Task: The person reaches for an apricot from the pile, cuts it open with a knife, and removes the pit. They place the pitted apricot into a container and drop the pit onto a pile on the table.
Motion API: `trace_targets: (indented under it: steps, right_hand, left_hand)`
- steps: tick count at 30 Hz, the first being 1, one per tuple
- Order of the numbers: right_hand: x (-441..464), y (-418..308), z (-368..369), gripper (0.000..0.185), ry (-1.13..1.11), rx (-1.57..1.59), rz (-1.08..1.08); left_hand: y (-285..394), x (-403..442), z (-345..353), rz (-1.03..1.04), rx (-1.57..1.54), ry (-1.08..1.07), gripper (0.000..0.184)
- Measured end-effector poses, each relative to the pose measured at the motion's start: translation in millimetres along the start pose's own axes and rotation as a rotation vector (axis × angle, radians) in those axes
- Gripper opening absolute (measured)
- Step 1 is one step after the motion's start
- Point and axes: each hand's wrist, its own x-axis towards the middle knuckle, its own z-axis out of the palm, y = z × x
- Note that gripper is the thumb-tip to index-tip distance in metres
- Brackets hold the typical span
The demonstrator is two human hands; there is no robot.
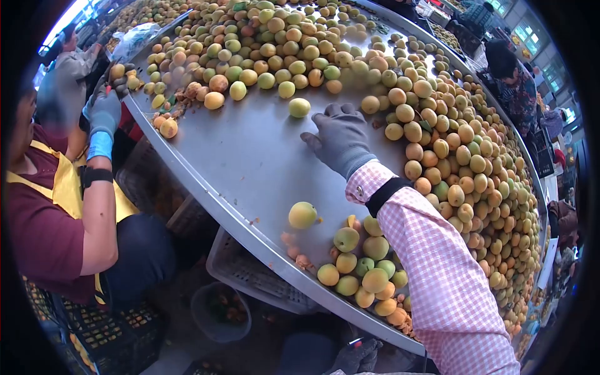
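My right hand (340, 139), in a grey glove, reaches over the metal sorting table (250, 162). Its fingers are apart, palm down, with nothing visible in them. Just beyond the fingertips lies a yellow-green apricot (299, 107). Another single apricot (302, 215) sits nearer me, beside a small group of apricots (375, 280) along the near rim. Low in the view, below the table edge, my gloved left hand (357, 357) is closed around a small object with a red and white tip (356, 342); its kind is unclear.
A large heap of apricots (462, 162) covers the far and right sides of the table. At left, a co-worker's gloved hand (103, 115) is at the rim near some apricots. A grey crate (250, 269) and a bucket (220, 312) stand below, with black crates (119, 331) at lower left.
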Motion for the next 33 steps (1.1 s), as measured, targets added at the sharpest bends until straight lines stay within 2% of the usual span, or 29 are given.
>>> trace_targets:
  steps: [2,3,4,6,7,10,14,15,16,18,19,22,23,24,26,31,33]
  right_hand:
    - [-6.2,-2.9,-1.0,0.032,0.035,-0.013,0.008]
    - [-9.1,-4.4,2.7,0.036,-0.031,0.214,0.018]
    - [-15.7,-7.0,0.8,0.036,-0.035,0.212,0.015]
    - [-33.6,-16.9,-16.2,0.031,-0.081,0.212,-0.353]
    - [-40.4,-21.1,-18.6,0.028,-0.137,0.286,-0.380]
    - [-54.7,-29.9,-18.8,0.027,-0.182,0.123,-0.378]
    - [-45.9,-20.1,-10.0,0.028,-0.105,0.144,-0.316]
    - [-42.3,-14.9,-11.8,0.028,-0.180,0.276,-0.303]
    - [-43.5,-12.5,-11.2,0.028,-0.177,0.278,-0.311]
    - [-46.9,-9.6,-4.8,0.034,-0.022,0.357,-0.307]
    - [-48.7,-8.2,2.3,0.033,-0.075,0.276,-0.247]
    - [-55.6,-11.5,11.5,0.030,-0.119,0.285,-0.285]
    - [-58.7,-13.5,12.9,0.031,-0.187,0.507,-0.375]
    - [-63.1,-16.4,13.1,0.031,-0.188,0.507,-0.375]
    - [-75.9,-26.1,5.1,0.034,-0.326,0.544,-0.634]
    - [-115.0,-32.5,-33.1,0.046,-0.435,0.484,-0.703]
    - [-132.9,-25.8,-30.6,0.048,-0.510,0.483,-0.610]
  left_hand:
    - [0.9,-0.2,2.1,0.012,-0.011,0.003,0.016]
    - [0.7,-0.6,3.3,0.016,-0.017,0.004,0.016]
    - [0.2,-1.0,4.8,0.018,-0.023,0.004,0.016]
    - [-0.2,-0.3,9.2,0.025,-0.033,0.001,0.016]
    - [-1.3,-1.0,11.9,0.026,-0.038,0.001,0.016]
    - [-3.7,-1.4,19.9,0.033,-0.041,-0.001,0.016]
    - [-1.0,-1.2,26.4,0.055,-0.026,0.001,0.016]
    - [0.0,-1.7,26.9,0.063,-0.025,0.005,0.016]
    - [0.9,-1.6,27.7,0.074,-0.027,0.009,0.016]
    - [0.7,-3.1,29.9,0.089,-0.037,0.021,0.016]
    - [0.4,-3.7,31.2,0.094,-0.040,0.025,0.016]
    - [2.9,-6.1,33.7,0.103,-0.040,0.039,0.016]
    - [3.3,-7.6,34.0,0.106,-0.041,0.044,0.016]
    - [3.2,-8.1,35.4,0.108,-0.044,0.047,0.016]
    - [1.6,-9.7,39.7,0.107,-0.051,0.050,0.016]
    - [0.9,-14.9,46.9,0.113,-0.055,0.062,0.016]
    - [-3.2,-17.7,50.7,0.104,-0.057,0.065,0.016]
